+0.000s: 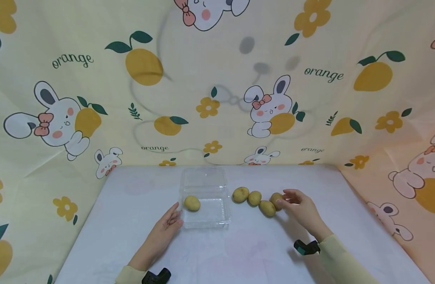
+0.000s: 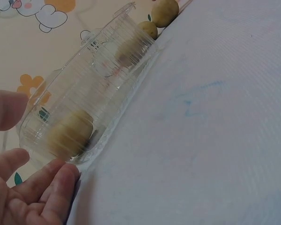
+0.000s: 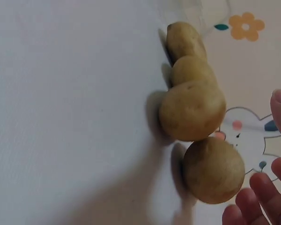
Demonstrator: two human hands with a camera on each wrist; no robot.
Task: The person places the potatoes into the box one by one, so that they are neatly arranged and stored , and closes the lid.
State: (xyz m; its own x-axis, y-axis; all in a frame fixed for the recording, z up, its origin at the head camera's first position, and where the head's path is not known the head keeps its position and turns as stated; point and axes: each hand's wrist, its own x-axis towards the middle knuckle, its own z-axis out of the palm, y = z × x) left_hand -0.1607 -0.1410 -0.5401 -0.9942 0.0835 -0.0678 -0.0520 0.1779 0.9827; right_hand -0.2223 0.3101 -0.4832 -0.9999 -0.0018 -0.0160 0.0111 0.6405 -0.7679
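A clear plastic clamshell box point(image 1: 212, 213) lies with its lid folded back, one potato point(image 1: 192, 203) at the left of its base. At the box's left side is my left hand point(image 1: 164, 230), its fingertips against or very near the wall, thumb apart in the left wrist view. Right of the box, several potatoes point(image 1: 254, 198) form a crooked row. My right hand point(image 1: 302, 211) reaches around the rightmost potato point(image 3: 213, 169); in the right wrist view its loosely bent fingers point(image 3: 267, 192) are beside that potato, without a visible grip.
A white cloth point(image 1: 221, 256) covers the table. Behind and beside it hangs a cream backdrop point(image 1: 189, 90) printed with rabbits and oranges. Each wrist wears a black camera mount, such as the right one point(image 1: 307, 247).
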